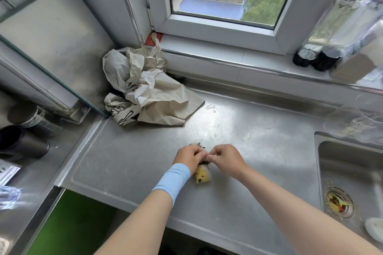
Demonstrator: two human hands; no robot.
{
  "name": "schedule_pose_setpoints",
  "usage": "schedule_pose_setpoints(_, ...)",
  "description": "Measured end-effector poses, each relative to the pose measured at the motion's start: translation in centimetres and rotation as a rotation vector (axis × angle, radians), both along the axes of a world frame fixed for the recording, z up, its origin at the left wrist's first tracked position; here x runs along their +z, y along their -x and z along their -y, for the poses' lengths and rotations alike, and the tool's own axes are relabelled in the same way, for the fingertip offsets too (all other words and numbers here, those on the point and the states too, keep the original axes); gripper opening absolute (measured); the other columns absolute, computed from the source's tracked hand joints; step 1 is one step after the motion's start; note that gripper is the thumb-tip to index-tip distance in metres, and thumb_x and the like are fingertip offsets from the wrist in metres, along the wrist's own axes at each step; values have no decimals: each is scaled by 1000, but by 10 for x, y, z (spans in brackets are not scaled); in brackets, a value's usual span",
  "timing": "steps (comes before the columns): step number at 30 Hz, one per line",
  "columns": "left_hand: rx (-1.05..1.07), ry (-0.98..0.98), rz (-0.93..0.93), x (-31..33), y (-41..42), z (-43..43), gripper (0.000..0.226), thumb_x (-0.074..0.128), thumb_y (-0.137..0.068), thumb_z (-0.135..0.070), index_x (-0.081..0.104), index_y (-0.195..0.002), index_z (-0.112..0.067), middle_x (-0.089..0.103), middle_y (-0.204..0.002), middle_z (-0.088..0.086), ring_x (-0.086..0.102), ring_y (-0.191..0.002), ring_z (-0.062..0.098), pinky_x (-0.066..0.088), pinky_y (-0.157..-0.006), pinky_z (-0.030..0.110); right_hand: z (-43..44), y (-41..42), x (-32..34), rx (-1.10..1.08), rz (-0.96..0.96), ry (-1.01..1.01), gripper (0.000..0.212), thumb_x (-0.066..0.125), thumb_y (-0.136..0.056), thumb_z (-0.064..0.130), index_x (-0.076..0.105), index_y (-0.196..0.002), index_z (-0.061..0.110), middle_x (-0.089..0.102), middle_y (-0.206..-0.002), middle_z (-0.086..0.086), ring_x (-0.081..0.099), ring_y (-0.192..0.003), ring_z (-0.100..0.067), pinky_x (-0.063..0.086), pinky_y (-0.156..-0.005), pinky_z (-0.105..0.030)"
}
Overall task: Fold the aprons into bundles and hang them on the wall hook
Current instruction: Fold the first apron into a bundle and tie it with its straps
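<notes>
A crumpled beige apron lies far left on the tabletop, with a sink at right. Near centre, the left hand grips a small folded bundle while the right hand pinches its top with curled fingers

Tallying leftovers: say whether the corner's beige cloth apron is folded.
Not folded: the beige cloth apron lies crumpled in a loose heap.

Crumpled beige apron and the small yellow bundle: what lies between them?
Nothing: in the head view, only bare steel counter separates the apron from the bundle.

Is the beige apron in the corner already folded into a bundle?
No, the beige apron lies loose and crumpled on the steel counter.
</notes>
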State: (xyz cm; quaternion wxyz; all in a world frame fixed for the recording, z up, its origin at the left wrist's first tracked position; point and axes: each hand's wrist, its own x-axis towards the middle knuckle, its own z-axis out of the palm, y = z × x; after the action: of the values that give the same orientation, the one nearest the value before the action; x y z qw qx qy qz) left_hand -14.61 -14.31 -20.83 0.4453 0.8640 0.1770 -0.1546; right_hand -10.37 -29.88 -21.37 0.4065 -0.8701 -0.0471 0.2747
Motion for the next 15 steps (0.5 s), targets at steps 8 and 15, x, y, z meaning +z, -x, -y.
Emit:
schedule_pose_setpoints(8, -110, 9, 24, -8, 5, 4, 14, 67, -88, -20, 78, -97, -23, 71, -88, -3, 63, -85, 13, 45, -75, 12, 1, -6, 7, -266, -367, -124, 5, 73, -77, 14, 72, -73, 12, 64, -77, -12, 35, -45, -16, 26, -42, -21)
schedule_pose_setpoints(15, -6, -101, 41, -17, 3, 24, 15, 71, -86, -28, 76, -93, -16, 57, -92, -15, 58, -87, 8, 44, -82, 17, 9, -1, 10, -205, -326, -170, 9, 75, -79, 17, 72, -73, 11, 66, -69, -9, 39, -48, -14, 28, -42, -22)
